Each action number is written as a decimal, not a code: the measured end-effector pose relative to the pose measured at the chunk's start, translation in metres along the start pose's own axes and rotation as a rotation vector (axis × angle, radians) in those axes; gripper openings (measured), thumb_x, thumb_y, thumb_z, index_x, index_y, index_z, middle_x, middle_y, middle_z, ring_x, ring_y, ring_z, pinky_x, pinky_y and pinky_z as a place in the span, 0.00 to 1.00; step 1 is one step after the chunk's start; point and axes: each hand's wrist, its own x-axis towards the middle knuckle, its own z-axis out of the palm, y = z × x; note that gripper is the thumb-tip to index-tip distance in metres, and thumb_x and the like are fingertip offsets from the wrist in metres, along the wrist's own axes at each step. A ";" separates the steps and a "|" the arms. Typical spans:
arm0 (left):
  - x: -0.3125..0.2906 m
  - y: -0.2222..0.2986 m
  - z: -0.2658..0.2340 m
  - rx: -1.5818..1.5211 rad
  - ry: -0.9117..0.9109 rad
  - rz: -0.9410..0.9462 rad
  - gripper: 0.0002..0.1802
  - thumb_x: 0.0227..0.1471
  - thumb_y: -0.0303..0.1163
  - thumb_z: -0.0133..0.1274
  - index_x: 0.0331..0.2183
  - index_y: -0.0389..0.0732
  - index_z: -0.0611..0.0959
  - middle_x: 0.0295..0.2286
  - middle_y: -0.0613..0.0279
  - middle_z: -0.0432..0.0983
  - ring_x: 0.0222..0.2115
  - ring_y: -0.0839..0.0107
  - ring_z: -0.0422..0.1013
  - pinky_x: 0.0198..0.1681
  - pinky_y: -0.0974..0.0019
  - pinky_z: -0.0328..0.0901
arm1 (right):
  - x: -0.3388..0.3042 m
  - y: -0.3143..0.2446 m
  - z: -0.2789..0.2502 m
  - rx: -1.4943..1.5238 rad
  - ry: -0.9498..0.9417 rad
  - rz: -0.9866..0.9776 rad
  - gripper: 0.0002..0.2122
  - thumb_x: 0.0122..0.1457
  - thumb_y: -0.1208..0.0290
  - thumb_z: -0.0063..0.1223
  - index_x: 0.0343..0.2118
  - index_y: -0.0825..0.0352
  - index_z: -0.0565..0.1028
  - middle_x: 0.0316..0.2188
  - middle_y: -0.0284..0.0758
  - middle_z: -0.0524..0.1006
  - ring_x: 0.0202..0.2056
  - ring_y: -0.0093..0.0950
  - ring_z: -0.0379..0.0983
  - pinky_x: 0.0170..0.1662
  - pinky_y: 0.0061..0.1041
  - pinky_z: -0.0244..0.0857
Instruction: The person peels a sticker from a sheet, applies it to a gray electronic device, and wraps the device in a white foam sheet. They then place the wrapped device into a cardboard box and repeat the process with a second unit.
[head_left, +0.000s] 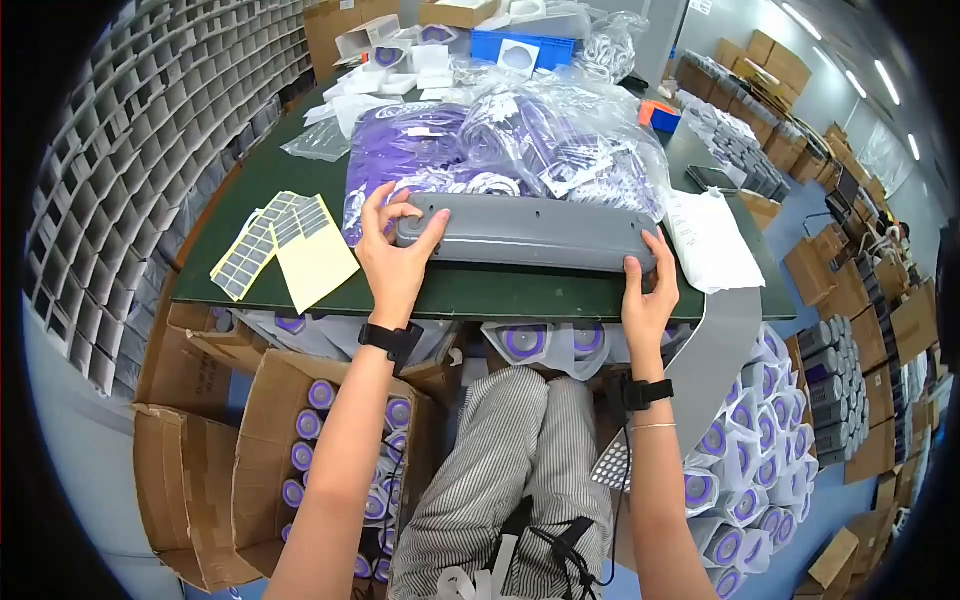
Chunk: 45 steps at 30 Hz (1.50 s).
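Grey plastic by the look of it, the long bar (540, 238) is grasped at its ends in the grip of left hand (392, 262) and right hand (650, 302), over the counter (500, 292)'s near side, best kept level with even pressure.

The left hand (392, 262) and right hand (652, 303) grip facing each other, thumbs (432, 236) inward, fingers (374, 208) bent; both forearms (347, 460) rise from below the grip.
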 end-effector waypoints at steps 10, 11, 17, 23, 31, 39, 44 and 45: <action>0.004 0.001 -0.027 0.039 -0.243 0.002 0.33 0.40 0.27 0.67 0.49 0.39 0.71 0.36 0.58 0.79 0.40 0.69 0.74 0.43 0.66 0.69 | -0.003 0.003 0.005 0.009 0.020 -0.012 0.16 0.57 0.71 0.55 0.48 0.64 0.72 0.54 0.41 0.69 0.49 0.34 0.69 0.47 0.26 0.63; 0.003 0.000 -0.025 -0.016 -0.245 -0.006 0.32 0.41 0.27 0.66 0.49 0.38 0.71 0.37 0.56 0.79 0.39 0.69 0.75 0.42 0.66 0.69 | -0.002 0.005 0.004 0.013 0.038 -0.052 0.16 0.57 0.71 0.55 0.48 0.64 0.72 0.54 0.41 0.69 0.48 0.34 0.70 0.47 0.26 0.63; 0.000 -0.002 -0.021 -0.044 -0.157 0.042 0.31 0.40 0.25 0.67 0.44 0.37 0.67 0.36 0.52 0.79 0.42 0.66 0.74 0.43 0.67 0.69 | -0.003 0.005 0.005 0.022 0.028 -0.005 0.16 0.57 0.70 0.55 0.48 0.64 0.72 0.54 0.41 0.69 0.48 0.33 0.69 0.44 0.25 0.63; -0.002 -0.005 -0.021 0.023 -0.166 0.120 0.23 0.43 0.23 0.65 0.37 0.37 0.67 0.35 0.51 0.79 0.48 0.62 0.71 0.43 0.67 0.68 | -0.003 0.005 0.004 0.012 0.036 -0.031 0.15 0.57 0.71 0.55 0.48 0.64 0.73 0.54 0.38 0.69 0.44 0.28 0.69 0.42 0.22 0.62; -0.004 -0.002 -0.016 0.093 -0.038 0.187 0.14 0.49 0.21 0.57 0.39 0.36 0.71 0.37 0.49 0.78 0.41 0.61 0.75 0.47 0.62 0.67 | -0.002 0.004 0.004 -0.005 0.038 -0.053 0.15 0.57 0.71 0.54 0.48 0.64 0.72 0.54 0.40 0.69 0.47 0.33 0.69 0.45 0.26 0.63; 0.014 -0.016 -0.027 -0.157 -0.435 -0.235 0.29 0.57 0.42 0.42 0.56 0.37 0.65 0.55 0.53 0.62 0.55 0.63 0.59 0.59 0.66 0.49 | -0.003 0.001 0.004 0.013 0.023 -0.040 0.15 0.57 0.71 0.54 0.48 0.65 0.72 0.54 0.45 0.69 0.52 0.42 0.67 0.54 0.33 0.60; 0.014 -0.008 -0.024 -0.250 -0.472 -0.263 0.30 0.57 0.43 0.41 0.58 0.38 0.63 0.56 0.52 0.60 0.58 0.61 0.55 0.61 0.65 0.45 | -0.002 -0.001 0.003 0.031 0.023 -0.011 0.16 0.57 0.73 0.54 0.49 0.67 0.71 0.55 0.46 0.68 0.54 0.41 0.67 0.55 0.33 0.59; 0.013 -0.001 -0.023 -0.125 -0.484 -0.250 0.31 0.57 0.43 0.41 0.58 0.39 0.62 0.56 0.51 0.60 0.58 0.61 0.55 0.61 0.65 0.45 | -0.002 0.000 0.001 0.030 0.029 0.005 0.16 0.57 0.73 0.53 0.49 0.67 0.71 0.55 0.46 0.68 0.53 0.41 0.67 0.55 0.32 0.59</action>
